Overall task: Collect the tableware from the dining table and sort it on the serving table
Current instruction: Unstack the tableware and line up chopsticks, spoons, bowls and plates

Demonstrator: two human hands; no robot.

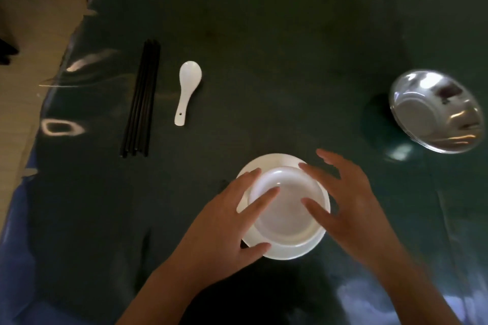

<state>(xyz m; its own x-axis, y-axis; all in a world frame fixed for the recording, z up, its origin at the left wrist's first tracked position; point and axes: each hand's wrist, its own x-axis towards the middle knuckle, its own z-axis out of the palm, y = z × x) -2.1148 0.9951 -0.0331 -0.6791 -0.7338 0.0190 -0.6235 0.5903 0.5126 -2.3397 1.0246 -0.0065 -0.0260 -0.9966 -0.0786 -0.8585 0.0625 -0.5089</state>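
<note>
White bowl [286, 203] nested on the white plate [280, 250], near the tabletop's [264, 47] front edge. My left hand [224, 221] and right hand [351, 206] are spread wide, fingers straight, bracketing the rim, one per side to steady the stack, I'd say. Toward the left edge, spoon [186, 91] beside chopsticks [141, 99], grouped by kind; steel bowl [435, 111] alone at the right edge.
</note>
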